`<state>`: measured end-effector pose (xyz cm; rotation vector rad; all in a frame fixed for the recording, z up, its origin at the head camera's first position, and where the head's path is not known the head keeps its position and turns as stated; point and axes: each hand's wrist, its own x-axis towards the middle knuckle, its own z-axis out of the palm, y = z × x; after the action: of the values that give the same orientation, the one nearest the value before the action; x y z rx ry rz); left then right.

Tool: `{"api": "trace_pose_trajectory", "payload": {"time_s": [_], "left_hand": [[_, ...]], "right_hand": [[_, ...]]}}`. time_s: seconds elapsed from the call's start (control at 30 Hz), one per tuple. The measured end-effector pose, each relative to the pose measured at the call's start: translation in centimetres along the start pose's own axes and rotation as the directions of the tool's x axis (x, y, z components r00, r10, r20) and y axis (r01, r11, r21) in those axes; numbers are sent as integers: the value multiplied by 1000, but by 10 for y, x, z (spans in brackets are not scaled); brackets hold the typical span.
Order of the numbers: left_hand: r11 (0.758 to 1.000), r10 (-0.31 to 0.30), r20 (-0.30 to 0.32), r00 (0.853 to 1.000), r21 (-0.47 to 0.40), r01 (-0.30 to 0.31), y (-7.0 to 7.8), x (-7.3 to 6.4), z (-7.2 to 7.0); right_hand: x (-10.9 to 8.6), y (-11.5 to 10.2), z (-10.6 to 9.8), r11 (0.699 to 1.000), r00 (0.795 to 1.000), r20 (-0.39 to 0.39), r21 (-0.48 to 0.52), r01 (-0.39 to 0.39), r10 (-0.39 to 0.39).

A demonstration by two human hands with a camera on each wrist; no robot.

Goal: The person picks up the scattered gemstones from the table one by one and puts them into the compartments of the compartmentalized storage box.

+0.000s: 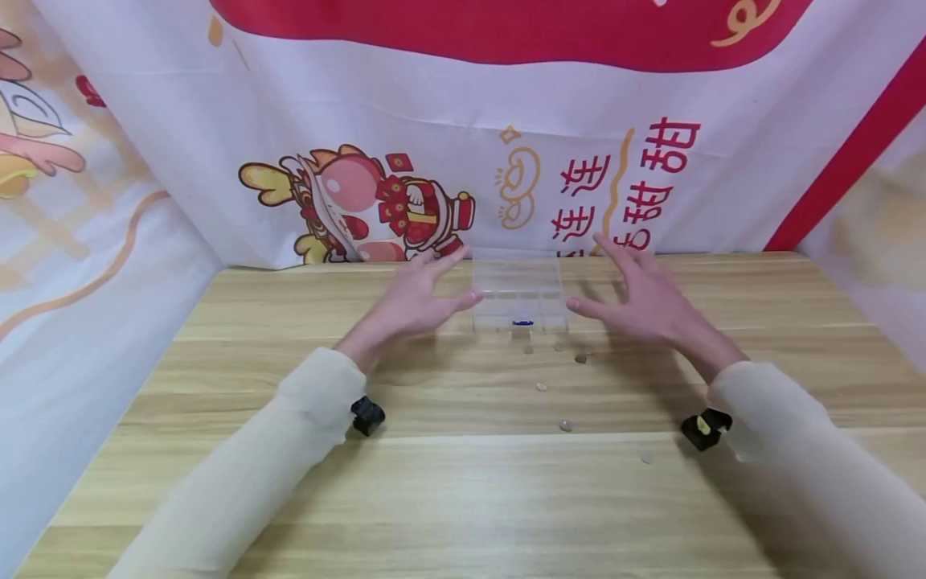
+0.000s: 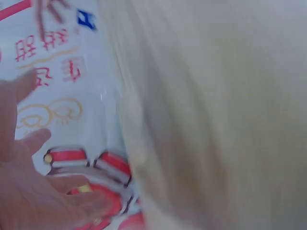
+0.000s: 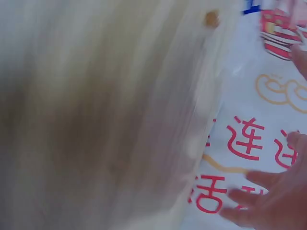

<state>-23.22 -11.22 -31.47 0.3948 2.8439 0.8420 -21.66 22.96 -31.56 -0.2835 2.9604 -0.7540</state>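
A clear plastic compartment box (image 1: 517, 277) stands at the back of the wooden table, a small blue label on its front. To its left is my left hand (image 1: 423, 297), fingers spread and thumb pointing at the box's side. On the other side my right hand (image 1: 644, 301) is spread the same way, its thumb close to the box's right wall. Both palms hold nothing. In the left wrist view the left hand (image 2: 53, 191) shows extended fingers against the printed cloth. The right wrist view shows the right hand (image 3: 273, 196) with fingers apart.
Several small pebbles lie in front of the box, among them a brown one (image 1: 581, 359), a pale one (image 1: 566, 425) and another near the right forearm (image 1: 646, 457). A printed white cloth (image 1: 405, 88) hangs behind the table's back edge (image 1: 347, 268).
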Motion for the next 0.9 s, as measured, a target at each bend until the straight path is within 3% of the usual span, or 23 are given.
{"api": "trace_pose_trajectory", "payload": {"time_s": [0.07, 0.2, 0.27, 0.4, 0.57, 0.7, 0.9], "left_hand": [[982, -28, 29, 999, -185, 33, 2, -1, 6], [898, -102, 76, 992, -422, 124, 3, 0, 17], [862, -124, 97, 987, -483, 156, 2, 2, 22], [821, -151, 131, 980, -536, 199, -2, 6, 28], [792, -161, 140, 977, -572, 212, -7, 10, 31], [785, -140, 165, 976, -583, 211, -11, 11, 32], [804, -132, 179, 975, -555, 211, -12, 11, 35]], "right_hand": [[-5, 2, 1, 985, 998, 67, 171, -34, 23], [-11, 11, 4, 908, 982, 187, 403, -114, 40], [-14, 17, 6, 881, 974, 226, 453, -138, 36], [-17, 29, 12, 861, 961, 276, 487, -147, 8], [-16, 34, 19, 857, 960, 280, 494, -149, 6], [-14, 34, 21, 856, 957, 288, 484, -182, 41], [-11, 36, 22, 869, 955, 290, 456, -191, 57]]}}
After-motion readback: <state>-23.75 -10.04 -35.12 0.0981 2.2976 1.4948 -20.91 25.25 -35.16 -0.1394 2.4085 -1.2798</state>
